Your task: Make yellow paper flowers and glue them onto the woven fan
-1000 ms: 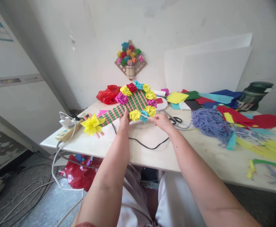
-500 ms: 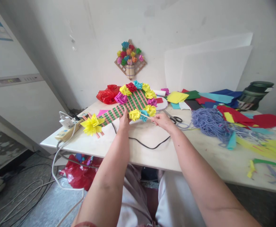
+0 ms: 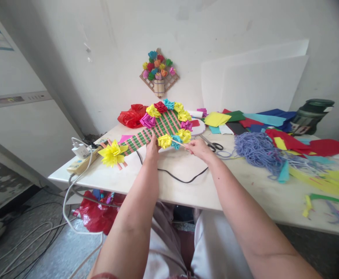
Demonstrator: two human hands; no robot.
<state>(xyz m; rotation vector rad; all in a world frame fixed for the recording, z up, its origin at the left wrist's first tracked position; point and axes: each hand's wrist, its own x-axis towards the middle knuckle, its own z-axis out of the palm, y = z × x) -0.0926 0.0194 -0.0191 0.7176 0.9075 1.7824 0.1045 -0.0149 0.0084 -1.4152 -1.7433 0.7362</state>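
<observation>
A woven green and pink paper panel (image 3: 142,139), edged with paper flowers, is tilted above the table. My left hand (image 3: 152,146) is closed on its lower edge, fingers partly hidden behind it. Between the fingertips of my right hand (image 3: 197,149) is a thin wooden stick (image 3: 178,143), its tip at the yellow paper flower (image 3: 165,141) and crossing the blue paper flower (image 3: 175,142). Round the panel's wide end are yellow, red, blue and magenta flowers. A large yellow flower (image 3: 113,153) sits at its narrow left end.
Scissors (image 3: 216,146) and tangled lavender yarn (image 3: 256,153) lie right of my hands. Colored paper sheets (image 3: 250,121) spread behind, near a dark green bottle (image 3: 311,116). A power strip (image 3: 79,164) is on the left; a black cord (image 3: 184,181) runs along the front.
The view has shifted very slightly. Both hands, the panel and the stick hold almost the same positions.
</observation>
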